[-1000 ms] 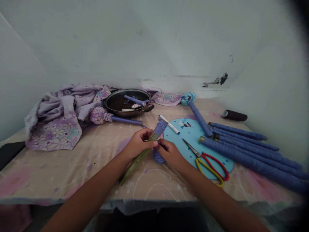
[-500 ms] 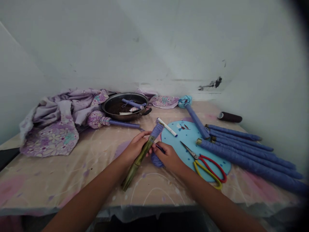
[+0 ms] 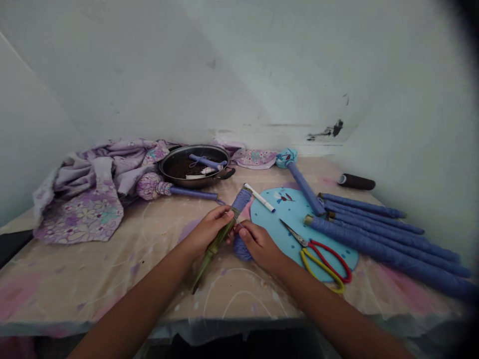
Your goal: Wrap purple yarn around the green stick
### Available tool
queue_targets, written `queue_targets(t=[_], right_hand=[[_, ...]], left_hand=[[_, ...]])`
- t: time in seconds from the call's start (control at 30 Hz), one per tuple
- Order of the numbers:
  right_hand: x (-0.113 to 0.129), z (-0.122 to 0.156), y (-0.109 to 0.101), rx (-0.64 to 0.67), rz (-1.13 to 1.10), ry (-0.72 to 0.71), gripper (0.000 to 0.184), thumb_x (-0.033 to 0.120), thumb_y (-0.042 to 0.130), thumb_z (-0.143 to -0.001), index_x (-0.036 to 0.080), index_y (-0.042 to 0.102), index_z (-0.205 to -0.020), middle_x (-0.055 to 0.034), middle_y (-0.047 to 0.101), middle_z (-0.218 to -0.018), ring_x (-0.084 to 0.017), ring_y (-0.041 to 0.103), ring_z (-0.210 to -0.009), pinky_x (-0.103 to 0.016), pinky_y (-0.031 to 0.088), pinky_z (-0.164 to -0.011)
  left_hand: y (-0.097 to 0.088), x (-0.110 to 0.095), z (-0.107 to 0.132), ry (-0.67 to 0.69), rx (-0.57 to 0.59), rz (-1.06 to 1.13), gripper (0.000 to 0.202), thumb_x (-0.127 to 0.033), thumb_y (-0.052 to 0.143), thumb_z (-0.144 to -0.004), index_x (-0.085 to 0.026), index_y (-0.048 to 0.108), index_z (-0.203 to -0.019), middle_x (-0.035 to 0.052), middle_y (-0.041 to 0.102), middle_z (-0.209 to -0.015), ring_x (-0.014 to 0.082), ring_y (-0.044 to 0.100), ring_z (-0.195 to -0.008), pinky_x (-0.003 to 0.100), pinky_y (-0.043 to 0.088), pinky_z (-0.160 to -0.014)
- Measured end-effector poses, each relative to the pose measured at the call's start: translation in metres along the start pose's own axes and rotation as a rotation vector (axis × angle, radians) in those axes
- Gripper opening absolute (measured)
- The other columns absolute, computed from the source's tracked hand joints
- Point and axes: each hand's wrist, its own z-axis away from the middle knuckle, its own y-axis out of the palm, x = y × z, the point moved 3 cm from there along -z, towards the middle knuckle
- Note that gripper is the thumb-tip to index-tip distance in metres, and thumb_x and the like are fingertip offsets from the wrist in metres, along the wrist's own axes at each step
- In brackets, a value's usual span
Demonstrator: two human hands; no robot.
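Left hand [image 3: 209, 228] grips the green stalk [image 3: 214, 246], likely lightweight, stiff, best held mid-length; right hand [image 3: 261, 243] apparently pinches yarn [image 3: 241, 251].

Patterned tabletop [image 3: 93, 279]; on it a pan [image 3: 187, 182], floral fabric [image 3: 93, 214], blue mat [image 3: 292, 212]; apparently a dark tube [image 3: 358, 182]

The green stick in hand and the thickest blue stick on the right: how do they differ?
The green stick is held in the left hand; the blue stick lies untouched. Blue covers only the green stick's far end, but most of the blue stick. Both have blue wrapping.
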Motion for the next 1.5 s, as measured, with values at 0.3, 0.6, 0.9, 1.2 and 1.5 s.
queue_targets(t=[0.3,0.6,0.9,1.2,1.5], right_hand=[[-0.005,0.001,-0.002,-0.111,0.089,0.042,0.018,0.030,0.033,-0.089,0.019,0.047,-0.085,-0.0006,0.056,-0.077,-0.012,0.053,-0.070,-0.025,0.040,-0.067],[-0.014,0.003,0.000,-0.212,-0.011,0.067,0.043,0.028,0.041,-0.085,0.022,0.026,-0.125,-0.0032,0.059,-0.086,-0.014,0.056,-0.078,-0.030,0.043,-0.073],[-0.016,0.003,-0.006,-0.330,-0.163,0.142,0.081,0.023,0.053,-0.077,0.030,-0.003,-0.135,-0.0043,0.054,-0.099,-0.011,0.055,-0.071,-0.029,0.046,-0.067],[-0.018,0.002,-0.008,-0.299,-0.235,0.146,0.061,0.020,0.053,-0.075,0.028,0.021,-0.126,-0.0027,0.054,-0.096,-0.012,0.054,-0.078,-0.031,0.045,-0.074],[-0.010,0.001,-0.002,-0.107,-0.352,0.148,0.073,0.017,0.054,-0.073,0.027,0.011,-0.131,0.0005,0.053,-0.081,-0.013,0.056,-0.076,-0.032,0.045,-0.072]], left_hand=[[0.001,-0.001,0.001,-0.039,-0.013,0.058,0.016,-0.027,0.048,-0.074,-0.016,0.044,-0.085,0.0007,0.058,-0.067,0.0092,0.054,-0.045,0.016,0.037,-0.035],[0.002,-0.003,0.000,-0.039,-0.072,-0.040,0.016,-0.030,0.050,-0.073,-0.018,0.042,-0.078,-0.0035,0.054,-0.055,0.0068,0.048,-0.038,0.015,0.033,-0.034],[0.006,-0.001,0.006,-0.169,0.085,-0.179,0.019,-0.036,0.050,-0.076,-0.017,0.046,-0.078,-0.0042,0.052,-0.052,0.0051,0.044,-0.036,0.015,0.031,-0.035],[-0.004,0.006,0.000,-0.121,0.055,-0.360,0.027,-0.038,0.050,-0.075,-0.012,0.054,-0.070,0.0025,0.058,-0.063,0.0102,0.053,-0.054,0.023,0.042,-0.053],[-0.003,0.000,0.001,-0.070,0.055,-0.258,0.022,-0.034,0.052,-0.075,-0.012,0.055,-0.074,0.0007,0.056,-0.062,0.0101,0.051,-0.057,0.023,0.039,-0.059]])
